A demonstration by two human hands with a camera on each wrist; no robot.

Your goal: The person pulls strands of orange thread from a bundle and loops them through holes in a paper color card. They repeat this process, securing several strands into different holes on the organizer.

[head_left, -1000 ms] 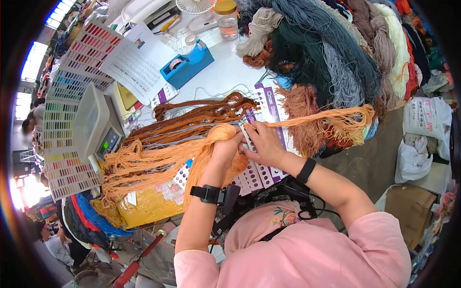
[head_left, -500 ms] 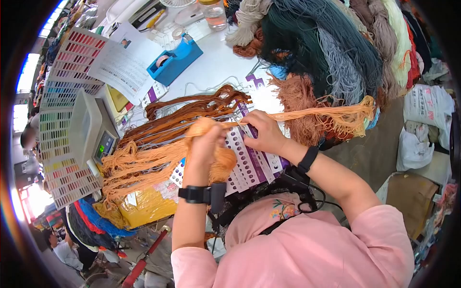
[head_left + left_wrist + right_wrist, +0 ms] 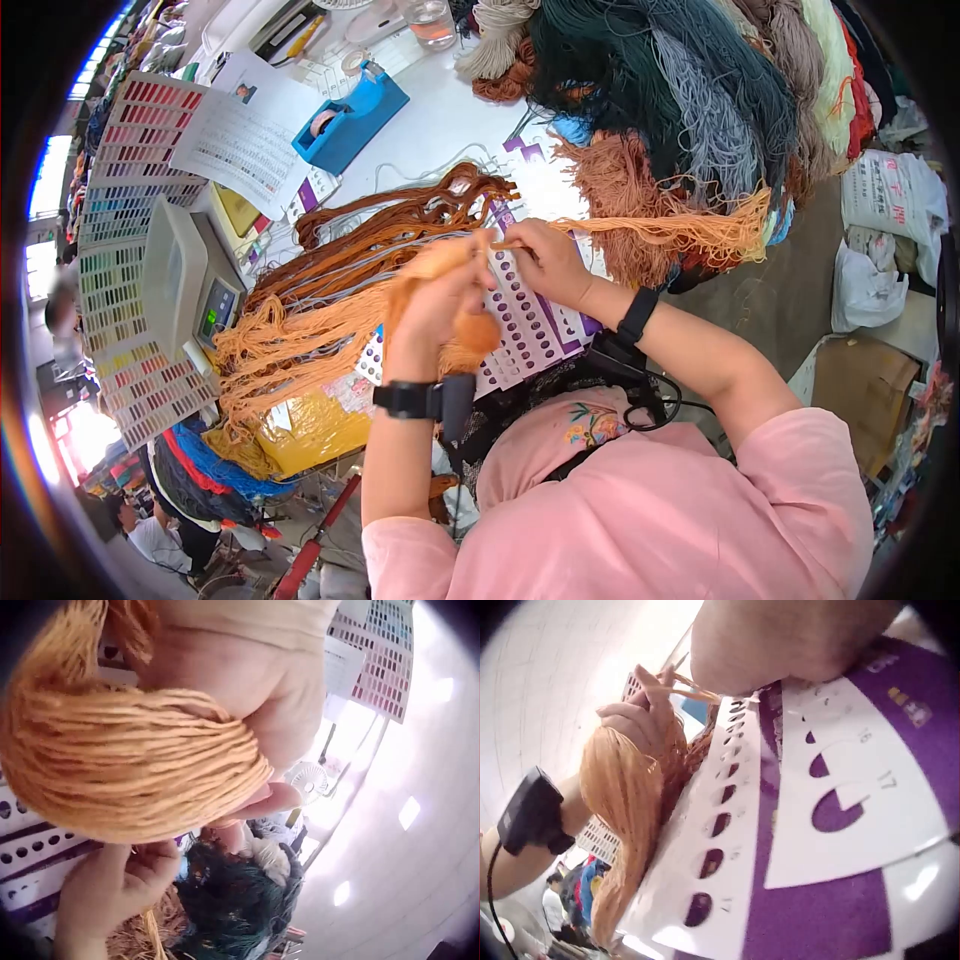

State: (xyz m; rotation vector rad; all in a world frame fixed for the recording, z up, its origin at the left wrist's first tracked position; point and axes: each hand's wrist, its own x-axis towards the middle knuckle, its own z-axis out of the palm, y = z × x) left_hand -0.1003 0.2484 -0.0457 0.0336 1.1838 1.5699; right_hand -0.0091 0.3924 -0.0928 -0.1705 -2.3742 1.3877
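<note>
A thick skein of light orange yarn (image 3: pixel 135 765) is looped over my left hand (image 3: pixel 438 305), with a bundle of it hanging below the wrist. In the right wrist view, the fingers of the left hand pinch a thin orange strand that runs toward the right hand. My right hand (image 3: pixel 548 262) has its thumb and fingertips pinched on the orange yarn at the upper end of white cards with punched holes (image 3: pixel 525 325). Beyond it, a long orange tail (image 3: pixel 690 225) stretches right over the brown yarn. Numbers such as 17 mark the card's holes (image 3: pixel 836 810).
Brown skeins (image 3: pixel 400 210) and more orange yarn (image 3: pixel 300 340) lie left of the hands. Behind stand a blue tape dispenser (image 3: pixel 350 120), a scale (image 3: pixel 195 270) and colour charts (image 3: pixel 130 250). Large dark green and grey yarn hanks (image 3: pixel 660 100) heap up at the right.
The left hand has drawn back from the right hand, turned, and come up beside it again, blurred by motion. The right hand has stayed by the cards' upper end. The head view has shifted slightly.
</note>
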